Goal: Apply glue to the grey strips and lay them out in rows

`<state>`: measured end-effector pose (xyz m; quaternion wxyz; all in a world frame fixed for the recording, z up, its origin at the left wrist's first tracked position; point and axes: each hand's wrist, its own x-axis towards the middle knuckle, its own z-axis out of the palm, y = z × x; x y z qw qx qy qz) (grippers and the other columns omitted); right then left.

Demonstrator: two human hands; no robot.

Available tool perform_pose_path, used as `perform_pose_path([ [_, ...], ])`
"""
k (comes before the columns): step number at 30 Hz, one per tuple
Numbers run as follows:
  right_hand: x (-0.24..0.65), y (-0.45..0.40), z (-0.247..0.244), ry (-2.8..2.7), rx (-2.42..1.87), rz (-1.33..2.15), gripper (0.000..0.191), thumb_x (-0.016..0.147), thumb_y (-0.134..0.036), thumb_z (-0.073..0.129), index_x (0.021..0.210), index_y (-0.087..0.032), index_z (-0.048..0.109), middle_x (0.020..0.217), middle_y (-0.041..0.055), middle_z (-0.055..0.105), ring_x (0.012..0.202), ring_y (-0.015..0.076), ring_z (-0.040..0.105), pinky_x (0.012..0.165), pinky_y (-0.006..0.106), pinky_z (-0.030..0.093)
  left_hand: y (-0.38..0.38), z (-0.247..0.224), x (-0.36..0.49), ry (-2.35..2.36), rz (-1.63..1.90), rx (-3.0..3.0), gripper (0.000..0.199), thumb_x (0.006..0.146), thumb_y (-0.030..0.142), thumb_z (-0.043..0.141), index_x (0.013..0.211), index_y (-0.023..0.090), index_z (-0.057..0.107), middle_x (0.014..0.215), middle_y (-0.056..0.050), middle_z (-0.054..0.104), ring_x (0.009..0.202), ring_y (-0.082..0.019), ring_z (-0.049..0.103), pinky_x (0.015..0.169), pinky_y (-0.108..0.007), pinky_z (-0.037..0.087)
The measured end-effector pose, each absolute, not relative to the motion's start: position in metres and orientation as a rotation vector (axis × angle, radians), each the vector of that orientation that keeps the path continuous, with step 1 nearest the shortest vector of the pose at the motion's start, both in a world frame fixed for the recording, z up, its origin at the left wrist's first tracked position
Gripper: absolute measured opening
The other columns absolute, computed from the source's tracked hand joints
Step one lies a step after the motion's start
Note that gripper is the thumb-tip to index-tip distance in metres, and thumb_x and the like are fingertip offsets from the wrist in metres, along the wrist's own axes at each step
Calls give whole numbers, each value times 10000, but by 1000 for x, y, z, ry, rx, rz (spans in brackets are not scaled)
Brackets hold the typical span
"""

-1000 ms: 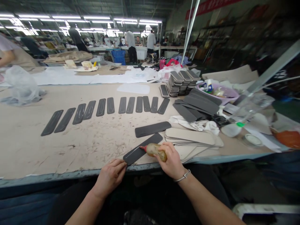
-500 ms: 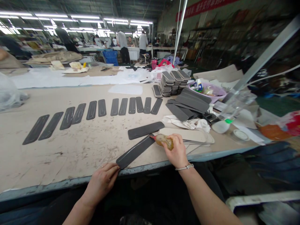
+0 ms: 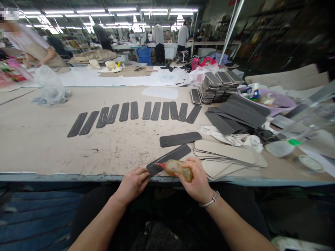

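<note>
My right hand [image 3: 196,179] is wrapped round an amber glue bottle [image 3: 172,167] with a red nozzle. Its tip is over the near left end of a dark grey rounded strip [image 3: 178,153], on which a thin shiny line runs along the far edge. With fingers pinched together, my left hand [image 3: 134,184] holds the strip's near end at the table's front edge. A second dark strip [image 3: 180,139] lies just beyond it. To the right, beige rounded boards [image 3: 225,151] are piled loosely, partly behind my right hand.
Several dark pieces with shiny outlines [image 3: 125,111] lie in a row across the table [image 3: 47,146]. Farther right are stacked pieces [image 3: 209,89], loose dark strips [image 3: 240,111], a white cloth [image 3: 230,137] and a purple basin [image 3: 285,104]. A co-worker [image 3: 39,45] stands at the far left.
The glue bottle's nozzle has travelled from the strip's far end to its near end, leaving a line along the far edge. My view has turned left; my left hand still holds the strip.
</note>
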<state>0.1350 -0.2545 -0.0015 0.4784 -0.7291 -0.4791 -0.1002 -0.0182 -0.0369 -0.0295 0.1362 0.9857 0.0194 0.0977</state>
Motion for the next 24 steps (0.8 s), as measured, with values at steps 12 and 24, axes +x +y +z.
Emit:
perform_pose_path([
  [12, 119, -249, -7, -1250, -1721, -20, 330, 752, -149, 618, 1033, -228, 463, 1011, 77, 464, 956, 221, 497, 841, 387, 464, -40, -30, -17, 47, 324, 2833, 220, 876, 212, 441, 933, 187, 652, 936, -68, 629, 884, -175, 557, 818, -320, 465],
  [24, 157, -288, -2, -1071, -1915, -254, 267, 762, -181, 620, 991, -230, 492, 993, 76, 485, 984, 237, 499, 832, 404, 475, -40, -30, -12, 3, 377, 2862, 165, 852, 218, 474, 887, 191, 633, 897, -53, 624, 834, -174, 553, 769, -314, 471],
])
